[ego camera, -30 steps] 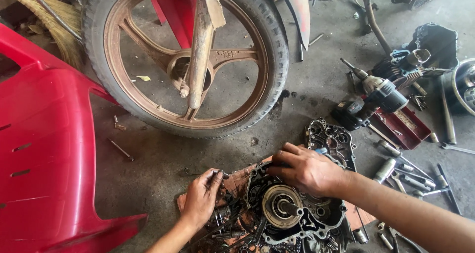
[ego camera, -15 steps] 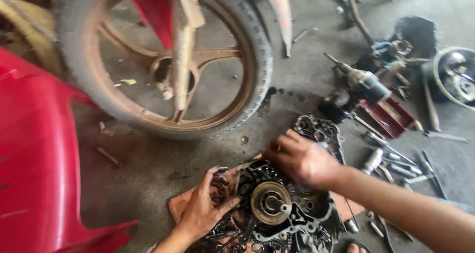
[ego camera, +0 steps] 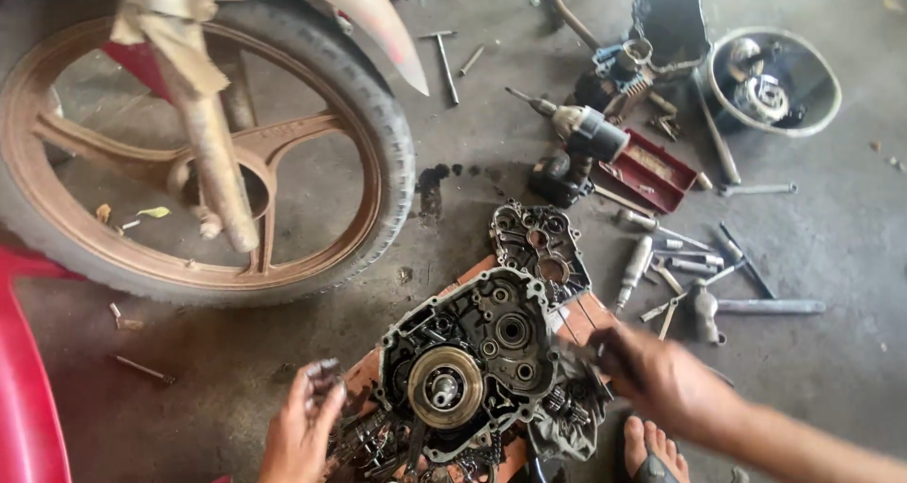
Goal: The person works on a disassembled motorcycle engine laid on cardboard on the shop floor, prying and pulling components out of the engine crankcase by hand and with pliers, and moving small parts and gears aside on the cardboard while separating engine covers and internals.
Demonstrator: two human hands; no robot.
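A greasy engine crankcase (ego camera: pixel 491 336) with a round brass-coloured clutch hub (ego camera: pixel 444 387) lies on the concrete floor on orange boards. My left hand (ego camera: pixel 300 424) hovers at its left side with oily fingers spread, holding nothing. My right hand (ego camera: pixel 661 379) is blurred at the case's right edge, above a dark rag and small gears (ego camera: pixel 565 409). Its fingers are curled, and I cannot tell whether they hold anything. A separate crankcase cover (ego camera: pixel 537 240) lies just beyond the case.
A dusty motorcycle wheel (ego camera: pixel 189 162) stands at the left, with a red fairing (ego camera: pixel 19 398) at the left edge. A cordless impact wrench (ego camera: pixel 578 147), a red tray (ego camera: pixel 652 173), loose wrenches and sockets (ego camera: pixel 694 270), a metal bowl (ego camera: pixel 820 86) and a black pan (ego camera: pixel 673 25) lie right. A bare foot (ego camera: pixel 652 450) is below.
My right hand has left the top of the crankcase and swung down to its right side. My left hand has lifted off the case's left edge. The view has shifted right.
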